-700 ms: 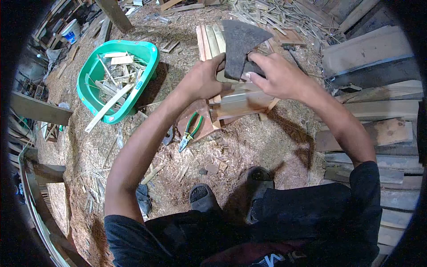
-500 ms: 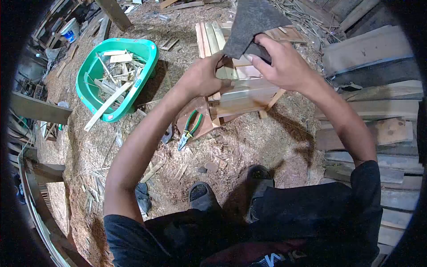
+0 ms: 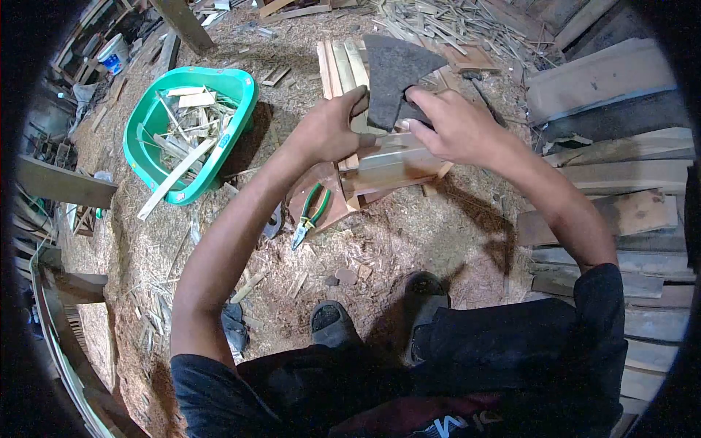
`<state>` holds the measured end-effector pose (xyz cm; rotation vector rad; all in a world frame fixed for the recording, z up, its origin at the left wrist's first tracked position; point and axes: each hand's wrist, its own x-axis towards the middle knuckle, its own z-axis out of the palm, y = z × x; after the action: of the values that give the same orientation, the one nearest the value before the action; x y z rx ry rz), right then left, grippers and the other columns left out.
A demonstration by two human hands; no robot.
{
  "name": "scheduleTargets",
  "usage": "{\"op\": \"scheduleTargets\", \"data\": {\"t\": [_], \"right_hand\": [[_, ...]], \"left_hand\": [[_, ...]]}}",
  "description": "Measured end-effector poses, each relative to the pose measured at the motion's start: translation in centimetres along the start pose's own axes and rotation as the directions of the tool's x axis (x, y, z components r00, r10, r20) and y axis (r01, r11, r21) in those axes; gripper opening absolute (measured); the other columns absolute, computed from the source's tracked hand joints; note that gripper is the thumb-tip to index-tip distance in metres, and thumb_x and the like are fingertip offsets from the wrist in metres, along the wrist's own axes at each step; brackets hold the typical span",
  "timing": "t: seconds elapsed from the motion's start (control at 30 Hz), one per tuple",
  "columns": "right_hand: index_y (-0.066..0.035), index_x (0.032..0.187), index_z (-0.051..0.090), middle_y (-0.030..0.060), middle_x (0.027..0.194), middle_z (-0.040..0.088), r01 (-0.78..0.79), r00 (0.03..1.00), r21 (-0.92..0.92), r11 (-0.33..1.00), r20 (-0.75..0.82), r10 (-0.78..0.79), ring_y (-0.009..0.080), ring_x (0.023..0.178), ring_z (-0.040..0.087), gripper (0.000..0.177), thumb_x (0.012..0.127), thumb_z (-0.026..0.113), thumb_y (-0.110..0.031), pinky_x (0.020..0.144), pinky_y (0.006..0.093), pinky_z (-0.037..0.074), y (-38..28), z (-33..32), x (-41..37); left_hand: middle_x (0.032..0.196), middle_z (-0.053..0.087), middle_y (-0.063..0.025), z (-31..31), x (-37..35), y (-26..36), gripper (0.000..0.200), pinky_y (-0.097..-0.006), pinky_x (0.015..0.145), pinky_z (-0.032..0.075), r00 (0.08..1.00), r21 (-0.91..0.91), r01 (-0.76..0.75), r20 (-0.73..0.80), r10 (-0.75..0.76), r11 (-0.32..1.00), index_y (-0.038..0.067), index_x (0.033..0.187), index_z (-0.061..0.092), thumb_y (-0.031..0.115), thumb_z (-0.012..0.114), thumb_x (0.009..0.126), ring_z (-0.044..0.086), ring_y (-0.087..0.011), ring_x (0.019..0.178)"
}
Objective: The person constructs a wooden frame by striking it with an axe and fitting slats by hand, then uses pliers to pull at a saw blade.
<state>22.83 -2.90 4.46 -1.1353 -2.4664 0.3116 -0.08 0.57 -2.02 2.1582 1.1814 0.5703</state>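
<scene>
A dark, wide metal blade stands over a wooden frame of slats. My right hand is closed round the narrow end of this blade, with the thumb and fingers pressed on it. Beside the blade's left edge, my left hand rests at the top of the frame, its fingers bent toward the slats. Whether it pinches a slat is hidden. Green-handled pliers lie on a brown board just in front of the frame.
A green tub with wood scraps stands on the left of the sawdust-covered ground. Stacked planks line the right side. A wooden post rises at the back left, and a white bucket is beyond it.
The blade in my right hand has come down and slightly left, closer to the slats. My left hand has stayed nearly in place.
</scene>
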Motion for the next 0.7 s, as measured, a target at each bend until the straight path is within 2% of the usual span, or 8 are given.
{"op": "scheduleTargets", "data": {"t": [0.13,0.17,0.27,0.37,0.47,0.57,0.67,0.7], "right_hand": [[0.006,0.102,0.052,0.0292,0.08,0.061,-0.053,0.998,0.034,0.998,0.029,0.052,0.0472,0.081,0.062,0.028,0.088,0.061,-0.016,0.071,0.051,0.049,0.3,-0.7,0.6],[0.006,0.099,0.051,0.029,0.081,0.062,0.032,0.998,-0.011,0.999,-0.059,-0.033,0.0472,0.083,0.062,0.027,0.088,0.061,-0.017,0.073,0.0515,0.049,0.6,-0.7,0.8],[0.006,0.097,0.052,0.0291,0.081,0.062,-0.065,0.995,0.042,0.997,-0.078,0.068,0.0472,0.084,0.062,0.026,0.088,0.061,-0.017,0.073,0.0516,0.048,-0.2,-0.9,1.0],[0.006,0.096,0.053,0.0293,0.08,0.061,-0.095,0.991,-0.051,0.994,0.095,0.099,0.0473,0.083,0.062,0.026,0.088,0.062,-0.017,0.072,0.0515,0.048,-0.9,-0.1,0.0],[0.006,0.094,0.053,0.0293,0.081,0.062,-0.046,0.998,0.036,0.998,0.045,0.045,0.0473,0.082,0.062,0.026,0.089,0.061,-0.018,0.071,0.0516,0.048,-0.2,-0.7,0.6],[0.007,0.108,0.056,0.0253,0.078,0.064,-0.021,0.994,0.0,1.0,-0.11,0.021,0.0401,0.071,0.065,0.03,0.089,0.063,-0.015,0.065,0.0446,0.049,0.4,-1.0,1.1],[0.008,0.108,0.056,0.0269,0.08,0.065,0.017,0.998,0.035,0.999,-0.068,-0.014,0.0408,0.073,0.066,0.033,0.089,0.064,-0.018,0.067,0.0463,0.05,0.4,-0.4,1.0],[0.007,0.109,0.056,0.0261,0.081,0.066,0.017,1.0,-0.019,1.0,0.023,-0.017,0.0402,0.074,0.067,0.033,0.09,0.063,-0.02,0.069,0.0465,0.051,0.3,0.0,0.4]], "left_hand": [[0.123,0.064,-0.0197,-0.5,-0.2,0.6,0.081,-0.0423,0.097,0.049,1.0,-0.006,-0.002,0.003,0.002,1.0,-0.004,0.135,0.046,0.027,0.079,0.069,0.062,-0.036,0.112],[0.123,0.064,-0.0196,-0.5,-0.2,0.7,0.081,-0.0423,0.098,0.049,1.0,-0.03,0.006,0.018,-0.005,1.0,-0.004,0.135,0.046,0.028,0.079,0.068,0.062,-0.0359,0.112],[0.112,0.07,-0.0156,-0.4,-0.2,0.6,0.068,-0.0366,0.09,0.051,0.999,-0.036,-0.04,-0.01,0.04,0.999,0.002,0.131,0.054,0.024,0.081,0.073,0.068,-0.0245,0.1],[0.12,0.066,-0.0164,-0.9,-0.3,1.3,0.074,-0.0422,0.097,0.049,0.999,-0.02,0.013,0.042,-0.012,1.0,0.005,0.132,0.051,0.028,0.079,0.068,0.063,-0.0344,0.11],[0.118,0.067,-0.0156,-0.1,0.0,-0.3,0.069,-0.0426,0.095,0.05,0.999,-0.031,-0.012,-0.038,0.011,0.999,0.008,0.128,0.053,0.028,0.08,0.068,0.064,-0.0347,0.109],[0.111,0.07,-0.0161,-1.0,-0.4,1.3,0.066,-0.0362,0.091,0.05,1.0,0.026,-0.016,-0.006,0.016,1.0,0.001,0.129,0.055,0.025,0.081,0.073,0.067,-0.0239,0.101],[0.111,0.069,-0.0166,-0.8,-0.1,0.7,0.065,-0.0367,0.09,0.05,0.999,-0.036,-0.032,0.004,0.032,0.999,0.002,0.129,0.056,0.026,0.08,0.073,0.067,-0.0248,0.1],[0.112,0.069,-0.0165,-0.8,-0.2,0.8,0.067,-0.0386,0.092,0.05,0.999,-0.03,-0.033,0.003,0.033,0.999,0.004,0.129,0.054,0.027,0.08,0.072,0.066,-0.0285,0.103]]}}
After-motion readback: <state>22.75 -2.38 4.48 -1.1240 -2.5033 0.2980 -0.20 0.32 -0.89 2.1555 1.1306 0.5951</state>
